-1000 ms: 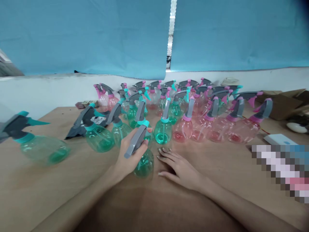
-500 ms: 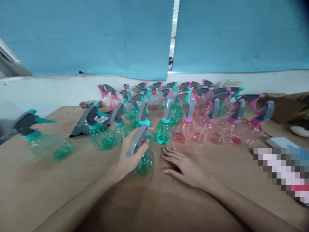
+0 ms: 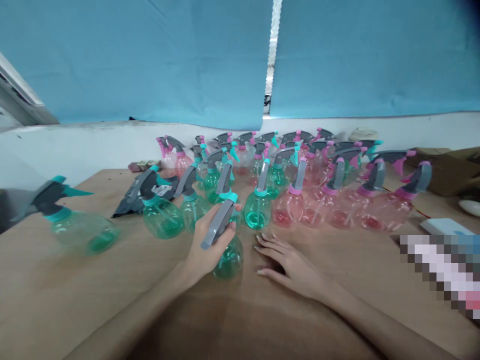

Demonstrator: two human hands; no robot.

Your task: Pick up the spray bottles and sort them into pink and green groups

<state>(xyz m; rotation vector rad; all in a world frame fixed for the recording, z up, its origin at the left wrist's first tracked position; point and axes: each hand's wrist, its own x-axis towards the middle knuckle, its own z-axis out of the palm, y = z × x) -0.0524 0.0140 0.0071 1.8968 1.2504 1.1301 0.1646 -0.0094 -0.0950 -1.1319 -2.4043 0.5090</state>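
My left hand [image 3: 210, 242] is wrapped round the neck of a green spray bottle [image 3: 228, 260] with a grey and teal trigger head; the bottle stands nearest to me, its neck hidden by my fingers. My right hand [image 3: 287, 260] lies on the table with its fingers stretched out and nothing in it. Just beyond its fingertips stands another green spray bottle [image 3: 257, 212] with some liquid at the bottom. Right of that one, a front row of pink spray bottles [image 3: 288, 210] stretches away. More green bottles [image 3: 164, 220] stand beyond and left of my left hand.
Several more pink and green spray bottles crowd the back of the wooden table [image 3: 157, 295]. One green bottle [image 3: 84, 232] stands alone at far left, near a dark plastic packet [image 3: 127, 202]. A white box [image 3: 448, 227] and a brown carton [image 3: 446, 167] are at right. Blue cloth [image 3: 168, 60] hangs behind.
The whole view has shifted slightly, so everything appears a little lower and further right. My left hand keeps its hold on the spray bottle; my right hand stays flat on the table.
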